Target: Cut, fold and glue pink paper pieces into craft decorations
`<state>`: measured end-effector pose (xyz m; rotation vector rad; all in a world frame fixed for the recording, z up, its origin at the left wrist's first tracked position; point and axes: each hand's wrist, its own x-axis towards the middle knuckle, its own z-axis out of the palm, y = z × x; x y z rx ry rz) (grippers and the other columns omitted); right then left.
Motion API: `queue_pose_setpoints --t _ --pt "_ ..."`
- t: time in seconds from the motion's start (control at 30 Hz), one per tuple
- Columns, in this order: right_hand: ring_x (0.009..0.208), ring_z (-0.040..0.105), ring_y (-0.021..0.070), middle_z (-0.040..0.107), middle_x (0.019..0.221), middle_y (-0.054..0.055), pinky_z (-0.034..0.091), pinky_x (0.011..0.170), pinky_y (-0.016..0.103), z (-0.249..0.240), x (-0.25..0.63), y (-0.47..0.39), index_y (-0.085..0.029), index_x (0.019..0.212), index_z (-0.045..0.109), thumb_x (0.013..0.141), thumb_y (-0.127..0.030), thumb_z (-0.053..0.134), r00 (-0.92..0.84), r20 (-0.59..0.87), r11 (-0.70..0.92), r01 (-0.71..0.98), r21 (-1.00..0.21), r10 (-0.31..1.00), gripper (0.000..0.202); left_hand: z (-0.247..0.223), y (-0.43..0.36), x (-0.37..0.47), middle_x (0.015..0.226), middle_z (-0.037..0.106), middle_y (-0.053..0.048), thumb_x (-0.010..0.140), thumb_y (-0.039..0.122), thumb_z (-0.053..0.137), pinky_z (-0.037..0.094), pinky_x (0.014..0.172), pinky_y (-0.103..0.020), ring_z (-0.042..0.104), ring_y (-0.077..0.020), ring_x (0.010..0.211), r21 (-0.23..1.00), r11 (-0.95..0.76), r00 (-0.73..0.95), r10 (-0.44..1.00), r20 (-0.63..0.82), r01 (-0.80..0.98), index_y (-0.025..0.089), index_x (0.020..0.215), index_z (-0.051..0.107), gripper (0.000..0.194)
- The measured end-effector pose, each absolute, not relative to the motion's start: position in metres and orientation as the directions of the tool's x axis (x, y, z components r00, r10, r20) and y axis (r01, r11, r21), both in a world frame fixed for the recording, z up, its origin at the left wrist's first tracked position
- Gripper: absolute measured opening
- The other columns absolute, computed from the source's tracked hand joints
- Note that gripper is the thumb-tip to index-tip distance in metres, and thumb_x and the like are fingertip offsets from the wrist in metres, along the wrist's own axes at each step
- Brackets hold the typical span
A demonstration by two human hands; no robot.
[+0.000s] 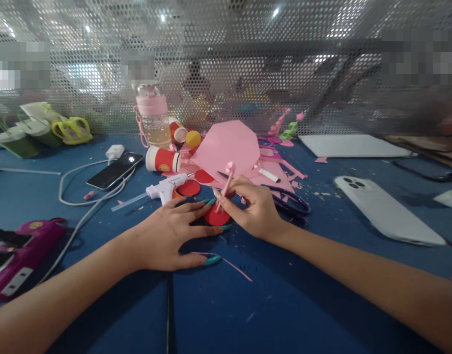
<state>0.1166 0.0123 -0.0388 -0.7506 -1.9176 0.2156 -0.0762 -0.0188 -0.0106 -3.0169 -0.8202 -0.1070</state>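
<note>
My left hand lies flat with its fingers spread, and its fingertips touch the left edge of a small red disc on the blue table. In my right hand a thin pink stick with a rounded pink tip is pinched between thumb and fingers. The stick leans slightly, its lower end on the disc. Beyond my left hand lies a white glue gun with a clear glue stick in its back. Dark-blue-handled scissors are partly hidden behind my right hand.
Pink paper, scraps and red cups lie behind my hands, near a pink-lidded bottle. A black phone with a white cable and a purple power strip are left; a white phone is right.
</note>
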Motion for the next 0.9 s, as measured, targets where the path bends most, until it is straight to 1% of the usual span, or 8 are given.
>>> queue_pose_setpoints --t 0.1,0.23,0.43,0.57,0.73,0.9 --pt "0.057 0.049 0.0119 0.053 0.059 -0.001 0.038 0.049 0.026 -0.0384 0.1171 0.0109 -0.02 0.063 0.05 0.077 -0.015 0.054 -0.236 0.785 0.794 0.399 -0.459 0.572 0.015 -0.0114 -0.0188 -0.0763 0.126 0.051 -0.011 0.081 0.049 0.043 0.028 0.098 -0.048 0.039 -0.0277 0.122 0.011 -0.855 0.853 0.518 0.062 0.518 0.028 0.123 0.046 0.048" --pt "0.059 0.05 0.0125 0.054 0.06 -0.001 0.041 0.053 0.027 -0.0394 0.1174 0.011 -0.02 0.063 0.05 0.077 -0.014 0.053 -0.219 0.801 0.806 0.376 -0.457 0.556 0.016 -0.0123 -0.0187 -0.0764 0.128 0.048 -0.012 0.08 0.049 0.043 0.029 0.098 -0.049 0.04 -0.0279 0.121 0.007 -0.856 0.855 0.516 0.061 0.516 0.028 0.124 0.046 0.048" --pt "0.058 0.05 0.0119 0.053 0.058 -0.001 0.038 0.048 0.025 -0.0402 0.1154 0.0142 -0.019 0.06 0.05 0.076 -0.014 0.054 -0.299 0.749 0.791 0.399 -0.464 0.591 0.017 -0.0112 -0.0182 -0.0765 0.128 0.048 -0.012 0.082 0.05 0.04 0.03 0.098 -0.047 0.039 -0.0268 0.122 -0.015 -0.863 0.863 0.503 0.046 0.505 0.029 0.124 0.045 0.048" --pt "0.055 0.048 0.0112 0.052 0.056 -0.002 0.035 0.046 0.025 -0.0398 0.1149 0.0147 -0.019 0.058 0.048 0.076 -0.016 0.054 -0.3 0.724 0.768 0.412 -0.49 0.622 0.019 -0.0101 -0.0182 -0.0765 0.126 0.05 -0.011 0.082 0.049 0.041 0.031 0.097 -0.047 0.04 -0.0271 0.121 -0.028 -0.874 0.873 0.483 0.065 0.486 0.031 0.126 0.041 0.048" --pt "0.055 0.047 0.011 0.054 0.059 -0.001 0.036 0.048 0.025 -0.0385 0.1156 0.0122 -0.02 0.061 0.051 0.076 -0.015 0.055 -0.241 0.763 0.778 0.4 -0.485 0.6 0.016 -0.0109 -0.0183 -0.0759 0.128 0.048 -0.011 0.081 0.051 0.042 0.03 0.098 -0.047 0.041 -0.028 0.121 -0.014 -0.866 0.864 0.498 0.074 0.5 0.029 0.127 0.04 0.052" --pt "0.056 0.049 0.0115 0.055 0.06 -0.001 0.039 0.049 0.026 -0.0385 0.1161 0.0116 -0.02 0.063 0.051 0.077 -0.015 0.054 -0.215 0.783 0.79 0.374 -0.486 0.584 0.016 -0.0117 -0.0185 -0.0761 0.128 0.048 -0.012 0.081 0.052 0.04 0.03 0.096 -0.05 0.041 -0.0283 0.12 -0.017 -0.861 0.86 0.507 0.061 0.509 0.03 0.125 0.044 0.049"
